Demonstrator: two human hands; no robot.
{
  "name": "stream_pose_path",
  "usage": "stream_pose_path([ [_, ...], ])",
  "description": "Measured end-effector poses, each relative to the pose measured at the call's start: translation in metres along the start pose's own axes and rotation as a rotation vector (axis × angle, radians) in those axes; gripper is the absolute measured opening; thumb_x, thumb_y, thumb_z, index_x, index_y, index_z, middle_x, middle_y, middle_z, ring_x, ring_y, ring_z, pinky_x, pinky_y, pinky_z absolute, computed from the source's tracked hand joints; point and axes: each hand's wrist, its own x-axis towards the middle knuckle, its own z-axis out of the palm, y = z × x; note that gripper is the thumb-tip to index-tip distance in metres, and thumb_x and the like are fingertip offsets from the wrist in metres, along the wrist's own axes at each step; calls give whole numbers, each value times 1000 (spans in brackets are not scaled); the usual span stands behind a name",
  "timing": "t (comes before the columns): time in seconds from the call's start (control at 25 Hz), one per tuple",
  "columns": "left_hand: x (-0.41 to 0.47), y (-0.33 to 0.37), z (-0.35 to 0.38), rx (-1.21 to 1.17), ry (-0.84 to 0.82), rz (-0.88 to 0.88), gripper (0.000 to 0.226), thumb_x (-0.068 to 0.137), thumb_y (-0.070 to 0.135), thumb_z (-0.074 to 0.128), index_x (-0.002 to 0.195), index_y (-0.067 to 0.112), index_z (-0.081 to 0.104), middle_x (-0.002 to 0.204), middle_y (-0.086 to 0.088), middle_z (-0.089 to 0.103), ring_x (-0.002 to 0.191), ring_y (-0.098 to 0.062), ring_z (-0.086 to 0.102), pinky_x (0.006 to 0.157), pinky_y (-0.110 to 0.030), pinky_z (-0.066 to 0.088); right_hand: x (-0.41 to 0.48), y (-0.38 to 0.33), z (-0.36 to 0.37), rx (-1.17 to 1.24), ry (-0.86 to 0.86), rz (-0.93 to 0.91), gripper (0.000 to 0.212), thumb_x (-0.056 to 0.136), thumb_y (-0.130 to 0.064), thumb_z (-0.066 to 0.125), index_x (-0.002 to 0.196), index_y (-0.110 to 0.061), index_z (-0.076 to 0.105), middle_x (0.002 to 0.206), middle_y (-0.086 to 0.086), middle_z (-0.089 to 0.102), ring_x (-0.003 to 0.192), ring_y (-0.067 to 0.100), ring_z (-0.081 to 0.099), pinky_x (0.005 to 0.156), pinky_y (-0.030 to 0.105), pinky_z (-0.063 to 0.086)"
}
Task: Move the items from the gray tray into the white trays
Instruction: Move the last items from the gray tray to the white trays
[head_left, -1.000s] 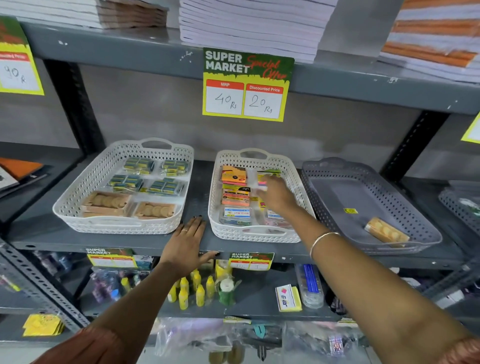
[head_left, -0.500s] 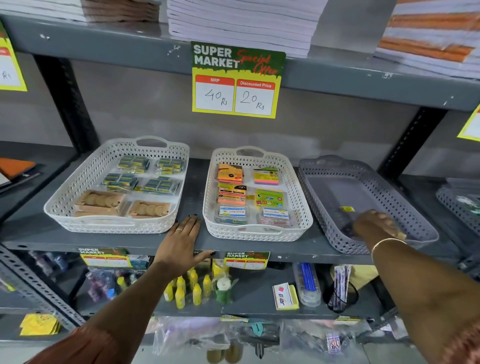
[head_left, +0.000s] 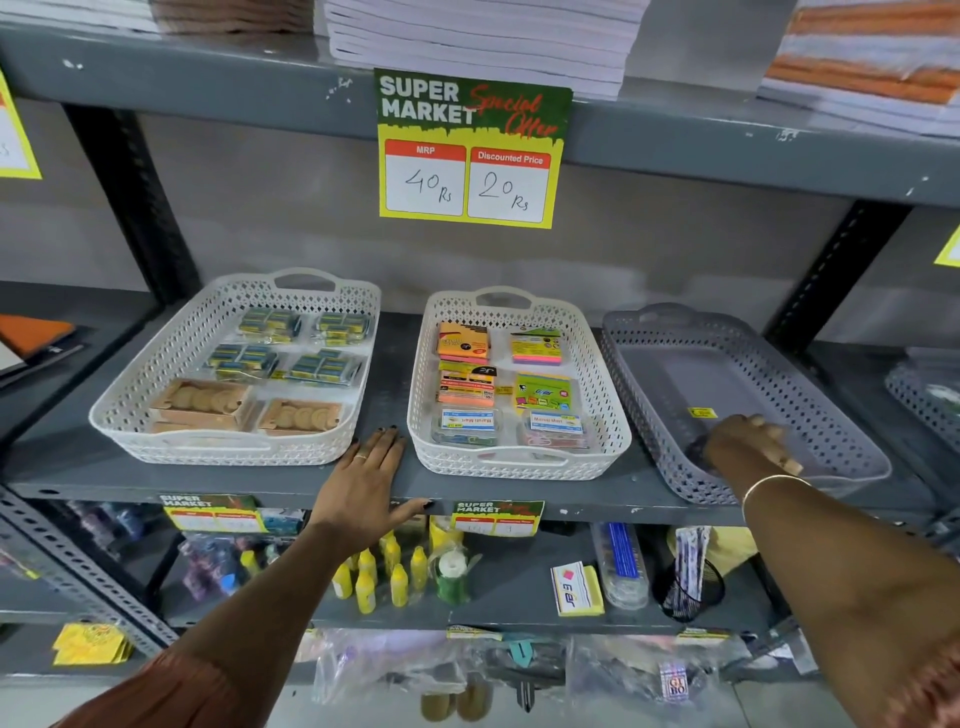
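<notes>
Risk: the packet under the right hand (head_left: 748, 441) could slip on lifting, as the fingers hid most of it; grip could not be confirmed. Left hand (head_left: 363, 480) lay flat, open, empty on the shelf edge (head_left: 208, 480). Right hand curled down in the gray tray (head_left: 727, 332), near corner. White trays (head_left: 519, 462) sat further left, filled.

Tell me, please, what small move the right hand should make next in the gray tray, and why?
Probably close the right hand on the tan packet beneath it and lift it out. The hand covers that packet at the near end of the gray tray, where no other item shows; matching tan packets lie in the left white tray.
</notes>
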Motion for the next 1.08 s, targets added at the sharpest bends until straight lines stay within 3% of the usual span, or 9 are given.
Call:
stream_pose_path([
  [0.16, -1, 0, -1, 2, -3, 4, 90, 82, 71, 32, 145, 11, 11, 157, -8, 16, 144, -20, 13, 119, -38, 10, 15, 15, 16, -57, 17, -26, 51, 98, -29, 39, 142, -2, 39, 149, 22, 36, 137, 41, 32, 106, 52, 32],
  [0.4, 0, 2, -5, -18, 3, 12, 89, 82, 69, 35, 145, 10, 14, 156, -9, 19, 143, -22, 15, 119, -39, 11, 23, 14, 12, 54, 35, 69, 48, 94, -26, 51, 137, -5, 48, 143, 21, 43, 132, 41, 38, 102, 49, 39],
  [0.6, -2, 3, -7, -2, -7, 9, 89, 82, 70, 33, 145, 10, 13, 156, -8, 18, 143, -21, 14, 119, -39, 11, 15, 4, -7, 128, 133, 25, 53, 94, -24, 48, 142, -4, 39, 147, 20, 39, 137, 39, 32, 108, 49, 33],
  [0.8, -9, 6, -24, -25, -25, 35, 82, 86, 62, 38, 145, 10, 12, 156, -8, 18, 143, -20, 14, 119, -37, 12, -13, -52, -72, 193, 298, -203, 47, 95, -12, 47, 139, 2, 40, 144, 25, 40, 135, 41, 36, 109, 49, 34],
  [0.96, -28, -9, -51, 127, 135, 205, 65, 84, 54, 36, 132, 11, 44, 137, -8, 53, 129, -22, 45, 108, -38, 36, -69, -134, -112, 137, 389, -507, 38, 95, -26, 39, 126, -6, 49, 131, 19, 49, 124, 34, 43, 103, 40, 38],
  [1.08, -38, -57, -83, 185, 215, 54, 70, 84, 55, 32, 131, 4, 45, 137, -14, 52, 127, -28, 48, 104, -46, 39, -128, -204, -116, 164, 342, -726, 44, 91, -32, 50, 129, -9, 46, 131, 16, 48, 124, 34, 43, 99, 41, 42],
])
